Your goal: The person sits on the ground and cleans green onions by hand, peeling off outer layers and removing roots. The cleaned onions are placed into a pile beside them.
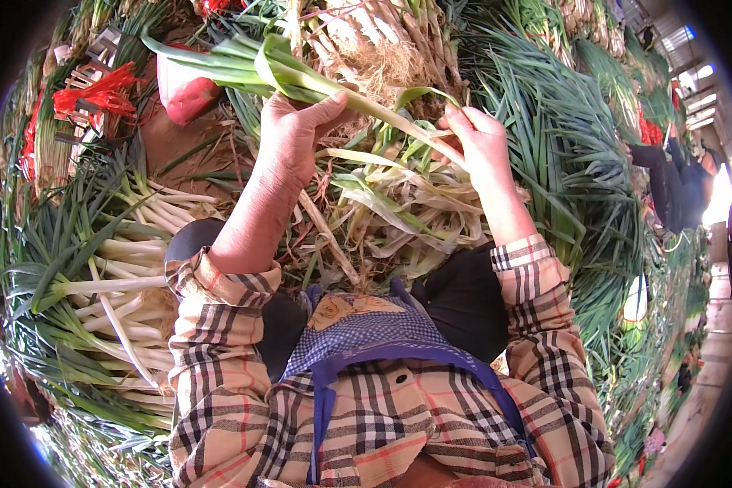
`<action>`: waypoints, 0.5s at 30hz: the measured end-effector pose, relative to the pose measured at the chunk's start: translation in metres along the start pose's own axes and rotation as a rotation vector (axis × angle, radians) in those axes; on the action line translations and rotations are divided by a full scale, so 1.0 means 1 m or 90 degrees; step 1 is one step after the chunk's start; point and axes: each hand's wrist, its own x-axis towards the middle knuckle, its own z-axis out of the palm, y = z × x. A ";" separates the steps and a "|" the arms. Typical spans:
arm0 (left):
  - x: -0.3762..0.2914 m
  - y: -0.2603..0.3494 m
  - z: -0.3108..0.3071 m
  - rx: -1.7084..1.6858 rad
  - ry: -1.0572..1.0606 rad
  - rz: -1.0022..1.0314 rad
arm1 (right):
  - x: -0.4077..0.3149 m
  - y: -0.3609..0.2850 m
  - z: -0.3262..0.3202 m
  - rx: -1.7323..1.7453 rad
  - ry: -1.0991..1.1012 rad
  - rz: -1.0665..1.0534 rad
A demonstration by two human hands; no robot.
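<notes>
A long green onion lies slantwise across both hands, its green leaves up to the left and its pale shank down to the right. My left hand grips it where the leaves begin. Near the lower end, my right hand pinches a loose outer leaf that curls away from the shank; its fingers partly hide the root end. Below the hands is a heap of stripped leaves and skins. Unpeeled onions with dry roots are piled just beyond.
White-shanked onions lie heaped at my left. Dense green onion tops fill the right side. Upper left are red plastic ties on a rack and a red rounded object. Another person in dark clothes is at far right.
</notes>
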 end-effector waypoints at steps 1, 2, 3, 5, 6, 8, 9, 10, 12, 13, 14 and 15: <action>-0.001 0.000 -0.003 0.000 0.018 -0.006 | 0.000 0.000 -0.001 -0.018 0.000 0.001; -0.002 -0.001 -0.007 0.001 0.036 -0.013 | -0.001 -0.001 -0.002 -0.036 0.001 0.002; -0.003 0.000 -0.009 0.002 0.055 -0.020 | -0.002 -0.001 -0.002 -0.053 0.001 0.003; -0.006 0.002 -0.011 0.008 0.056 -0.030 | -0.003 0.003 0.001 -0.050 0.008 -0.002; -0.008 0.003 -0.012 0.008 0.059 -0.027 | -0.002 0.006 0.002 -0.050 0.005 -0.002; -0.012 0.005 -0.015 0.003 0.052 -0.010 | -0.004 0.004 0.006 -0.058 0.005 -0.008; -0.013 0.006 -0.016 0.010 0.044 -0.005 | -0.003 0.005 0.006 -0.050 -0.004 0.004; -0.014 0.007 -0.017 0.017 0.036 0.000 | -0.003 0.007 0.005 -0.043 -0.012 0.016; -0.015 0.006 -0.020 0.046 0.005 0.021 | -0.007 0.003 0.009 -0.016 -0.021 0.040; -0.016 0.007 -0.020 0.043 -0.016 0.003 | -0.007 0.008 0.006 0.005 -0.047 0.062; -0.018 0.007 -0.017 0.040 -0.037 -0.015 | -0.009 0.014 0.007 0.004 -0.050 0.077; -0.021 0.006 -0.014 0.038 -0.058 -0.033 | -0.012 0.017 0.011 0.004 -0.054 0.093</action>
